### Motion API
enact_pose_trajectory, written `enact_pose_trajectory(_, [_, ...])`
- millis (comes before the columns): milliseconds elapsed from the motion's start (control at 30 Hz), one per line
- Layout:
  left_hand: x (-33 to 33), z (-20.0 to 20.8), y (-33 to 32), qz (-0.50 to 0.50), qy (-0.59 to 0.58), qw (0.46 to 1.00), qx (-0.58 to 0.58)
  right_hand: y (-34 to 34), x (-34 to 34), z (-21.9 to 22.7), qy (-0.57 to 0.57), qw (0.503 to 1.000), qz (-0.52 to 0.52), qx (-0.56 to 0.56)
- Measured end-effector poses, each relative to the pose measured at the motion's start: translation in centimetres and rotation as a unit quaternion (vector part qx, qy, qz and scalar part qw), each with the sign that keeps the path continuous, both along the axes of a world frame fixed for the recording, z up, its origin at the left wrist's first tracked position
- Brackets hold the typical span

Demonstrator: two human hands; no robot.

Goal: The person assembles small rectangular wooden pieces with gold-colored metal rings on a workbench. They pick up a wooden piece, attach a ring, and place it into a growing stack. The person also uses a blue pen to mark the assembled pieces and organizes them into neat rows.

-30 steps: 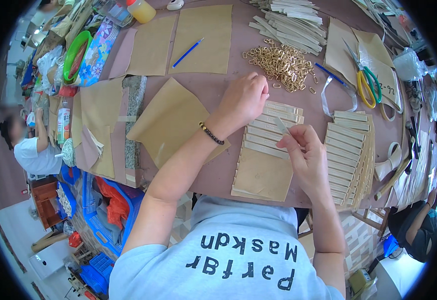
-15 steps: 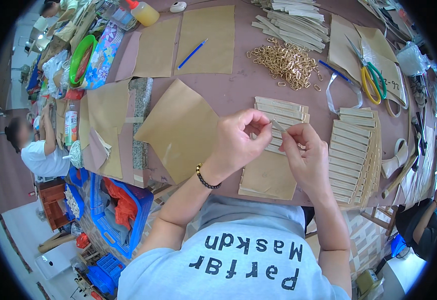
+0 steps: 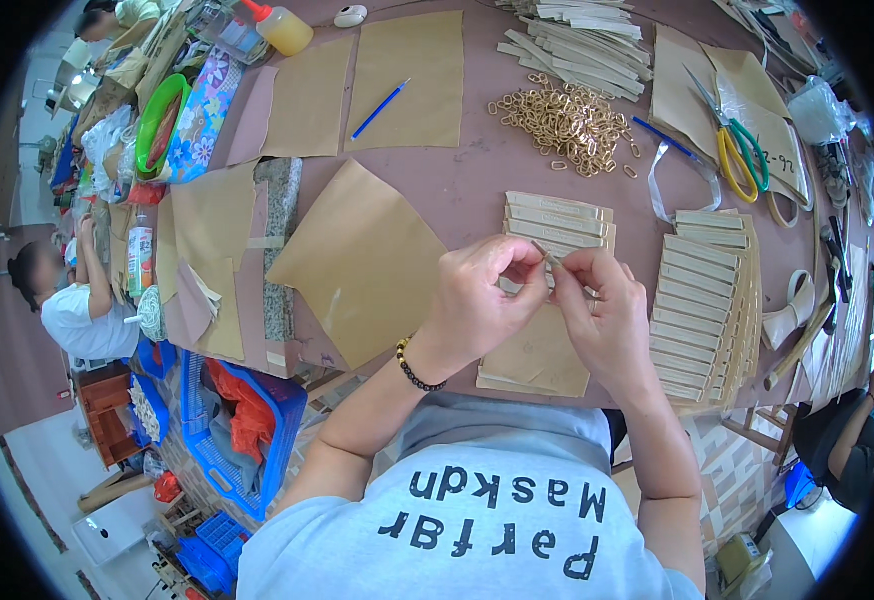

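Both my hands meet over the brown card in front of me, their fingertips pinching a short, narrow strip [image 3: 545, 252]. My left hand [image 3: 485, 296] is closed with thumb and index finger at one end of it. At the other end, my right hand [image 3: 604, 308] is closed the same way. Fingers cover most of the strip, so its fine detail is hidden. Under the hands lies the brown card [image 3: 529, 358], with pale strips [image 3: 555, 213] in rows across its far part. A fanned stack of cards with similar strips [image 3: 695, 318] lies to the right.
Beyond my hands are a heap of gold oval rings [image 3: 575, 128] and a pile of loose pale strips [image 3: 582, 58]. Scissors [image 3: 737, 150] and a blue pen [image 3: 669, 140] lie far right. Brown sheets [image 3: 352, 260] and a blue pencil [image 3: 381, 108] are left. Another person [image 3: 87, 315] sits far left.
My right hand has come in closer to the left, and the strip between the fingertips has turned slightly. Both hands keep their pinch.
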State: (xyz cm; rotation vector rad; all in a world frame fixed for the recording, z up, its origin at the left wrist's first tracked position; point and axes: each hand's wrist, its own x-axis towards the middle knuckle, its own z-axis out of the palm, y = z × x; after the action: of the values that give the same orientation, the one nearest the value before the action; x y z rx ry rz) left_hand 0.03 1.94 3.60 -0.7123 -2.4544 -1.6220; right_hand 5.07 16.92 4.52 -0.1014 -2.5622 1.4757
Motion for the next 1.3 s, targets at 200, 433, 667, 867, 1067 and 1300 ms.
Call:
enact_pose_trajectory(200, [0.1,0.1,0.0,0.004,0.027,1.0,-0.012,-0.1,-0.1,-0.2,0.011,1.0,0.004,0.009])
enact_pose_trajectory(433, [0.0,-0.2,0.1,0.016,0.091,0.996,-0.014,0.0,-0.1,0.0,0.01,1.0,0.008,0.02])
enact_pose_trajectory(667, [0.0,-0.3,0.0,0.029,0.118,0.992,-0.011,0.4,-0.4,0.6,-0.013,0.999,0.03,0.026])
enact_pose_trajectory(867, [0.1,-0.5,-1.0,-0.021,0.058,0.998,-0.006,0.9,-0.6,1.4,-0.051,0.996,0.071,0.028])
enact_pose_trajectory(1067, [0.6,-0.7,-1.7,-0.054,-0.149,0.982,0.099,0.8,-0.6,1.8,-0.107,0.99,0.076,-0.042])
enact_pose_trajectory(1300, [0.6,-0.9,-2.6,-0.107,-0.279,0.938,0.175,0.7,-0.7,1.4,-0.111,0.984,0.097,-0.101])
